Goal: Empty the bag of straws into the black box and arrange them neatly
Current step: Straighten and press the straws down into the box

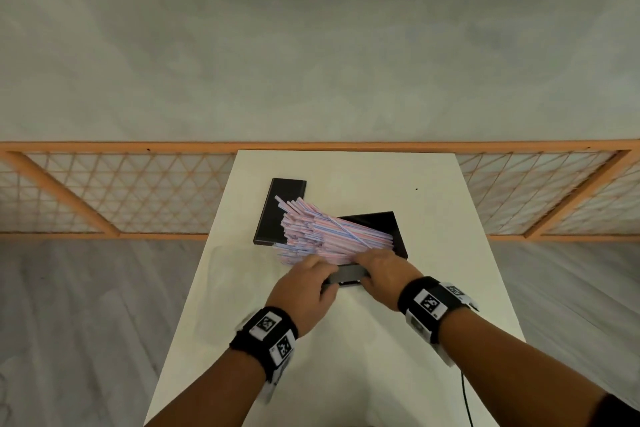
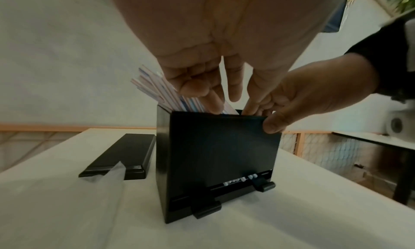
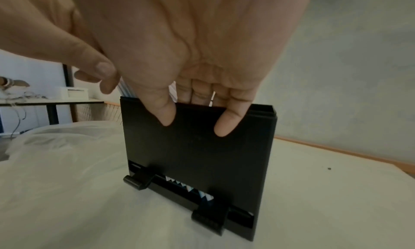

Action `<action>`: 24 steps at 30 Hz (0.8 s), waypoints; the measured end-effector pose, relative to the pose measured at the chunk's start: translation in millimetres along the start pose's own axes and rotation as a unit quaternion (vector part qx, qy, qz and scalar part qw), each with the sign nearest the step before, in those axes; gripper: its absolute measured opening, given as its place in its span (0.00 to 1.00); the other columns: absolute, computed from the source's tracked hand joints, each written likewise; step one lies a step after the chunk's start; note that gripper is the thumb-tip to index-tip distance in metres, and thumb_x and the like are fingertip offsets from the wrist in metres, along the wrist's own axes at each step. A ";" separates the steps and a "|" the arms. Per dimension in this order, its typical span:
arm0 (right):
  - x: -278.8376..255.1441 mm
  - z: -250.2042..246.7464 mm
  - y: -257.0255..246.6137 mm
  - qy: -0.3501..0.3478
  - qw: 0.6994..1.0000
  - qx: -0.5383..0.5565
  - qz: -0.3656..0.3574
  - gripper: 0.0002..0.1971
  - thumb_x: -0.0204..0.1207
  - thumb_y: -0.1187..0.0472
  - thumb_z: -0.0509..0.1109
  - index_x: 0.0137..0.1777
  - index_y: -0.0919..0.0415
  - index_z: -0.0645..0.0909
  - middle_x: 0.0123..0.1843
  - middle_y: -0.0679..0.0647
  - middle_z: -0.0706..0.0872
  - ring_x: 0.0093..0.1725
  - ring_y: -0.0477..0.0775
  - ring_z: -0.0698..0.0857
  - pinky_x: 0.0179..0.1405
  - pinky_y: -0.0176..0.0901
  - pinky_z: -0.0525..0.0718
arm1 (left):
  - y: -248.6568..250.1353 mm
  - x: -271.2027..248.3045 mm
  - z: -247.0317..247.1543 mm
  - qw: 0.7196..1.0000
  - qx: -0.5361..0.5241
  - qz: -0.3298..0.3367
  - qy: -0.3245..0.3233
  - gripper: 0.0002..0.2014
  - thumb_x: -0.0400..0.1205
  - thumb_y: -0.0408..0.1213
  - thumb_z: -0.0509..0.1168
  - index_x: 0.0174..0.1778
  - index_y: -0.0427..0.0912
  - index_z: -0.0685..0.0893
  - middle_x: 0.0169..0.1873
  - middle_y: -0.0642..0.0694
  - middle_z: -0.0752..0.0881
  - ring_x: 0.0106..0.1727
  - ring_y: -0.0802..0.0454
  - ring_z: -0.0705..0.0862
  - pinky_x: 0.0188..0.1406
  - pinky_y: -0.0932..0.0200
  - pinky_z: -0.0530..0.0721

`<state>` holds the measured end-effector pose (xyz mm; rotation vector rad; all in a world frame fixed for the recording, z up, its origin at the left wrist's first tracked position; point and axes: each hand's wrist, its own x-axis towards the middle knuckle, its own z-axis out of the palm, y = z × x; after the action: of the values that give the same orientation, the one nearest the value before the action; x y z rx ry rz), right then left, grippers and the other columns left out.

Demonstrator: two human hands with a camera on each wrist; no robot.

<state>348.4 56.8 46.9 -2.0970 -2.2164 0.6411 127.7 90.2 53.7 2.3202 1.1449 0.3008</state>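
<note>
The black box stands mid-table, a dispensing slot along its base. Pink, blue and white striped straws fill it in a loose bundle that leans out over its left end. In the left wrist view my left hand reaches down into the open top, its fingers touching the straws. My right hand grips the front wall of the box at its top edge: thumb and one finger lie on the outside, the other fingers hook inside. Straw ends show through the slot.
The flat black lid lies left of the box, behind the straws. A clear plastic bag lies crumpled on the white table at the left. An orange lattice rail runs behind the table. A thin black cable hangs near the front right edge.
</note>
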 end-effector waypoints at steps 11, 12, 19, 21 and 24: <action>-20.7 0.8 -10.6 -0.040 0.999 -0.003 -0.025 0.09 0.86 0.55 0.58 0.56 0.55 0.79 0.51 0.58 0.88 0.50 0.64 0.86 0.39 0.44 0.69 | -2.4 -10.2 14.5 0.996 0.050 -0.048 -0.049 0.14 0.83 0.52 0.60 0.61 0.56 0.84 0.57 0.57 0.82 0.56 0.54 0.82 0.54 0.52 0.85; -23.7 1.9 -11.9 -0.050 0.998 0.001 -0.024 0.10 0.85 0.54 0.58 0.57 0.55 0.79 0.52 0.57 0.88 0.52 0.63 0.86 0.40 0.44 0.70 | -2.8 -10.9 15.0 0.996 0.039 -0.052 -0.055 0.13 0.83 0.52 0.61 0.59 0.55 0.84 0.55 0.57 0.83 0.56 0.54 0.82 0.54 0.51 0.85; -28.9 14.7 -12.1 -0.078 0.997 -0.007 -0.030 0.12 0.82 0.46 0.59 0.57 0.51 0.77 0.55 0.52 0.87 0.53 0.59 0.86 0.45 0.47 0.79 | 8.5 -33.3 0.4 0.994 -0.065 -0.068 0.056 0.05 0.83 0.49 0.66 0.53 0.59 0.83 0.46 0.60 0.83 0.45 0.62 0.81 0.45 0.62 0.81; -29.5 17.4 -10.5 -0.087 0.995 -0.018 -0.037 0.16 0.82 0.42 0.59 0.60 0.51 0.77 0.56 0.52 0.87 0.55 0.60 0.86 0.48 0.48 0.82 | 9.5 -41.6 -9.3 0.968 -0.107 -0.139 0.178 0.11 0.81 0.47 0.73 0.57 0.55 0.80 0.49 0.60 0.80 0.41 0.60 0.81 0.42 0.64 0.79; -30.0 19.0 -12.7 -0.098 0.993 -0.046 -0.051 0.24 0.80 0.36 0.59 0.67 0.50 0.75 0.58 0.53 0.87 0.58 0.60 0.86 0.55 0.52 0.84 | 0.9 -44.5 -18.6 0.912 -0.142 -0.273 0.270 0.27 0.78 0.52 0.76 0.67 0.48 0.73 0.58 0.50 0.75 0.52 0.52 0.80 0.50 0.56 0.79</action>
<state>333.6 22.6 41.2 -2.0240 -2.4842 0.7816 93.1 61.5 71.2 1.6097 1.8150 0.8627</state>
